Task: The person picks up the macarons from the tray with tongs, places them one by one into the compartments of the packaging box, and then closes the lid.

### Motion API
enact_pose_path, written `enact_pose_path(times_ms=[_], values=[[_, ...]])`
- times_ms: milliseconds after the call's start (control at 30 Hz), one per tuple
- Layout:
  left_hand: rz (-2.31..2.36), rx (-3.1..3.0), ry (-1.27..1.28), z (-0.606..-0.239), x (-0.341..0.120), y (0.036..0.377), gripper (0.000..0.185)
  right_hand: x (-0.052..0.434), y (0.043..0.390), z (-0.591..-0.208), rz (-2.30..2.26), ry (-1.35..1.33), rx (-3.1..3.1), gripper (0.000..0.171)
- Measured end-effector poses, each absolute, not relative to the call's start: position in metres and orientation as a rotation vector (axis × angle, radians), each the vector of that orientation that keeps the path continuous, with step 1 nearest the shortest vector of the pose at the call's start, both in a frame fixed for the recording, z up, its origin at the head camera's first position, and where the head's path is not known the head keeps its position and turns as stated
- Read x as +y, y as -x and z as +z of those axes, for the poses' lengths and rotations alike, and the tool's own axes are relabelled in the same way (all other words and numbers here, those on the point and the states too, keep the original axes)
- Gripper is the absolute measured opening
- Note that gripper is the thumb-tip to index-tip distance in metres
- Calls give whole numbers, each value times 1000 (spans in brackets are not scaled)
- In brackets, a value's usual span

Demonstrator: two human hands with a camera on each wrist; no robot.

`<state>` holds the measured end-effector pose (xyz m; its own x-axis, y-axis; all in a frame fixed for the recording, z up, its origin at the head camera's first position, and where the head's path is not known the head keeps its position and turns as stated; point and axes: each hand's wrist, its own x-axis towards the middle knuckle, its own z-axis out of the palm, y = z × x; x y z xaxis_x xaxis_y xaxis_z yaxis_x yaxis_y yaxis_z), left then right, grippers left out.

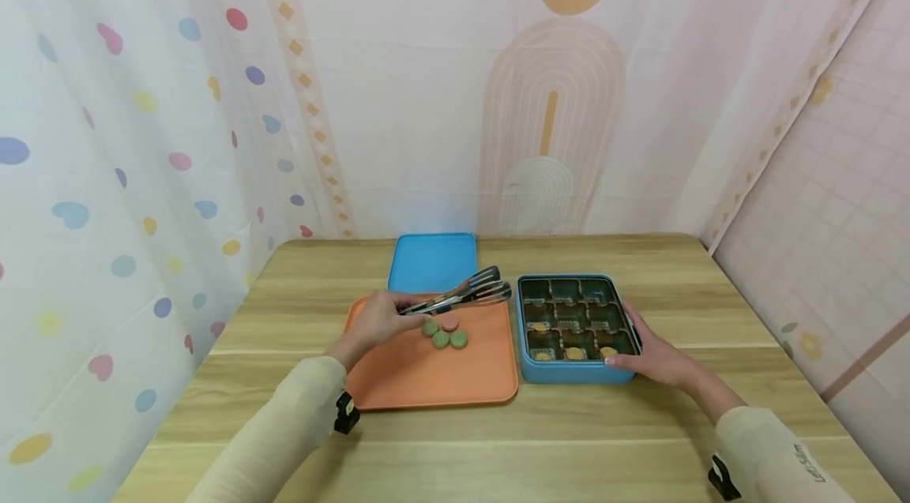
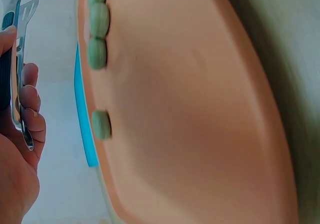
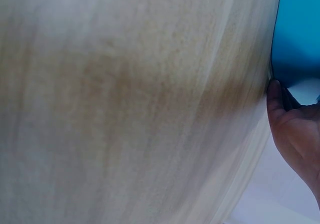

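Note:
My left hand (image 1: 375, 323) grips a pair of metal tongs (image 1: 469, 290), whose slotted ends point right over the far edge of an orange tray (image 1: 462, 381). In the left wrist view the fingers curl round the tongs' dark handle (image 2: 6, 79). Green macarons (image 1: 441, 339) and a pink macaron (image 1: 449, 321) lie together on the tray, close to this hand. Another green macaron (image 2: 101, 124) sits apart from the row in that view. At the front right corner of a blue box (image 1: 579, 373), my right hand (image 1: 657, 357) holds the side with thumb and fingers.
Inside the box, a dark divided insert (image 1: 569, 314) has several yellow-orange macarons (image 1: 574, 354) in its near compartments. A blue lid (image 1: 432, 262) lies behind the tray. The wooden table (image 1: 455, 463) ends at a patterned curtain (image 1: 419, 92).

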<state>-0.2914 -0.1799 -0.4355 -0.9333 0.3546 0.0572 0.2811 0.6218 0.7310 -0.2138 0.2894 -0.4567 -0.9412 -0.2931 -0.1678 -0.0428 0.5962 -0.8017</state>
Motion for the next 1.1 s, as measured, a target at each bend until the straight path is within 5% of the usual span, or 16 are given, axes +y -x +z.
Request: enact_pose_path(times_ms=[1100], values=[[1012, 3005, -260, -453, -311, 262, 29, 289, 213, -457, -1269, 261, 2532, 112]])
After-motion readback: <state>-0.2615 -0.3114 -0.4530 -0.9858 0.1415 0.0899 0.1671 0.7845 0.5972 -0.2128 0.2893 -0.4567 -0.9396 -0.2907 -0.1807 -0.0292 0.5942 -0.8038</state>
